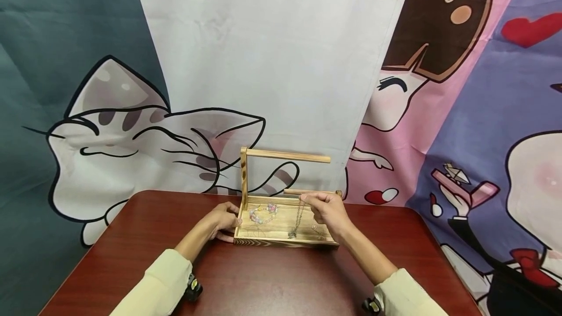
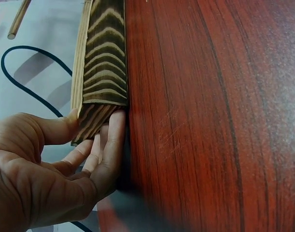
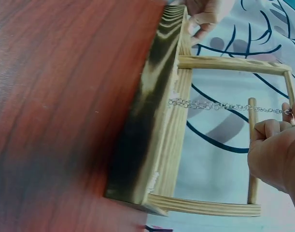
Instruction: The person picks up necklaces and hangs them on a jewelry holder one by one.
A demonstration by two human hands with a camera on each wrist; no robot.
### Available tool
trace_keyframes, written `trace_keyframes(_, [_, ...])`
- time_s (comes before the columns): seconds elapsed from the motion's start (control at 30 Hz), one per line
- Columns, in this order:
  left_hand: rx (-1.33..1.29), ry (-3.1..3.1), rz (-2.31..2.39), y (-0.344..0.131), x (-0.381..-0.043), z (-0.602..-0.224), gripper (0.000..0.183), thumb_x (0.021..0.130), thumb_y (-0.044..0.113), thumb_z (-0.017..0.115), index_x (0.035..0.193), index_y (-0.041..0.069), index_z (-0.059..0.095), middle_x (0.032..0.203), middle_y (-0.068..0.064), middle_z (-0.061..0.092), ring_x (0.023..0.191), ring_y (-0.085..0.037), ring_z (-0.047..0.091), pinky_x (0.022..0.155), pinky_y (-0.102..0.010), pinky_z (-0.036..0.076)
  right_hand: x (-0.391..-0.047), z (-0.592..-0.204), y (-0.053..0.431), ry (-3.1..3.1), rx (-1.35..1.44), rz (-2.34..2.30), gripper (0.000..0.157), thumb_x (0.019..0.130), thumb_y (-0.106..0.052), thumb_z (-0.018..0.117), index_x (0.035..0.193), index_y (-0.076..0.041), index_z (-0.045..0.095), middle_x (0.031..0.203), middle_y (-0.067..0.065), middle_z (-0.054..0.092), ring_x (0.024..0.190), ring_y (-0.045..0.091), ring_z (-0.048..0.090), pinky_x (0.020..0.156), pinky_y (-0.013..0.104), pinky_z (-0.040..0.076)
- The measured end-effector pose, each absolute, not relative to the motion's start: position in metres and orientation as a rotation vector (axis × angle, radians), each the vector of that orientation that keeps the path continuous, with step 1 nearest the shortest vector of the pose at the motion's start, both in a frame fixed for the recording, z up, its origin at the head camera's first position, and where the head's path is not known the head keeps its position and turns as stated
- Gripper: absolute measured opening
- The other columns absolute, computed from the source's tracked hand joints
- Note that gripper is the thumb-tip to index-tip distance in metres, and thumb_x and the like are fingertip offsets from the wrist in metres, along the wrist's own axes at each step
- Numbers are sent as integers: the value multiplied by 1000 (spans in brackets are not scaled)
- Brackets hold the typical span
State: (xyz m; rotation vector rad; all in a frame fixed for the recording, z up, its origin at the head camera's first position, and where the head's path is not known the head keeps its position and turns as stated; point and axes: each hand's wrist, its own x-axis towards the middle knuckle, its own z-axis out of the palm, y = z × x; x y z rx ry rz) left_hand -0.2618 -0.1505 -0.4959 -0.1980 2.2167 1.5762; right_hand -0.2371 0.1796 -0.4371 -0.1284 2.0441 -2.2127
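Note:
A wooden jewelry stand (image 1: 285, 243) with a shallow tray base and two crossbars sits on the table. My left hand (image 1: 224, 221) grips the tray's left end. In the left wrist view, its thumb presses the rim and the fingers lie against the end of the striped wood (image 2: 106, 63). Over the tray, my right hand (image 1: 327, 211) pinches the top of a silver chain (image 3: 210, 105), which hangs down to the tray. A pastel beaded bracelet (image 1: 254, 216) lies in the tray's left part. Thin small jewelry (image 1: 317, 230) lies at the right, its kind unclear.
The upper crossbar (image 1: 290, 155) runs from a tall left post, with its right end free. A shorter, lower bar (image 1: 291, 191) stands at the right, partly behind my right hand. The reddish-brown table (image 1: 272, 282) meets a printed cartoon curtain (image 1: 272, 62) behind the stand.

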Motion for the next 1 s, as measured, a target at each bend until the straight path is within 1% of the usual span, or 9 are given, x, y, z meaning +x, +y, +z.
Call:
trace_keyframes(0.17, [-197, 2204, 1582, -149, -261, -496, 45, 101, -3, 67, 143, -1, 53, 106, -20, 71, 92, -28, 75, 70, -46, 74, -237, -428, 183, 2045, -123, -2232, 12, 106, -13, 77, 100, -15, 87, 58, -8, 44, 50, 4, 30, 49, 17, 24])
trace_keyframes(0.33, [-201, 2206, 1579, -150, -261, -496, 44, 101, -3, 67, 143, -2, 52, 105, -20, 71, 92, -28, 74, 71, -46, 74, -239, -419, 183, 2065, -136, -2229, 12, 107, -15, 77, 100, -17, 88, 58, -7, 45, 51, 5, 31, 49, 18, 25])
trace_keyframes(0.5, [-201, 2211, 1581, -151, -261, -496, 45, 102, -3, 68, 143, -2, 53, 106, -20, 71, 91, -27, 74, 71, -47, 74, -240, -409, 184, 2078, -154, -2250, 17, 107, -15, 78, 96, -22, 89, 57, -7, 44, 52, 5, 31, 49, 19, 24])
trace_keyframes(0.57, [-200, 2212, 1578, -151, -261, -496, 44, 102, -2, 68, 144, -2, 53, 107, -21, 71, 92, -27, 75, 71, -46, 74, -240, -405, 185, 2084, -169, -2259, 18, 106, -15, 77, 95, -23, 89, 56, -8, 44, 52, 5, 31, 49, 19, 25])
trace_keyframes(0.73, [-201, 2211, 1577, -151, -262, -496, 44, 103, -2, 68, 144, -1, 52, 107, -20, 71, 93, -28, 75, 71, -46, 74, -243, -397, 187, 2093, -230, -2291, 17, 107, -12, 76, 99, -19, 89, 54, -7, 44, 51, 4, 32, 50, 20, 25])
trace_keyframes(0.87, [-201, 2209, 1580, -151, -261, -495, 44, 102, -3, 68, 143, -2, 53, 107, -21, 71, 93, -28, 74, 71, -46, 74, -244, -389, 189, 2098, -264, -2313, 21, 108, -12, 74, 98, -22, 90, 53, -8, 43, 50, 4, 32, 50, 21, 23])
trace_keyframes(1.0, [-200, 2203, 1583, -151, -261, -495, 44, 102, -3, 68, 143, -2, 52, 107, -22, 72, 92, -27, 74, 71, -46, 74, -245, -380, 191, 2108, -272, -2325, 25, 108, -11, 73, 96, -25, 89, 53, -7, 43, 51, 4, 33, 50, 20, 24])
